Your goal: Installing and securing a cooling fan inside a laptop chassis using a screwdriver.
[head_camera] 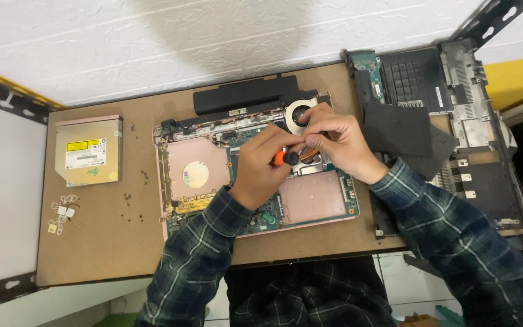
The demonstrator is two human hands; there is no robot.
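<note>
Both hands meet over the opened pink laptop in the middle of the table. The left hand grips an orange-handled screwdriver. The right hand is curled beside the fan, maybe pinching something; I can't tell. An optical drive lies well left.

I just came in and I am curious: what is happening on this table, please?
A person in a plaid shirt works on an opened pink laptop on a brown table. The left hand grips a screwdriver with an orange handle, near the round fan. The right hand rests on the copper part beside it. A removed optical drive and loose small screws lie to the left, and another laptop shell lies at the right.
</note>
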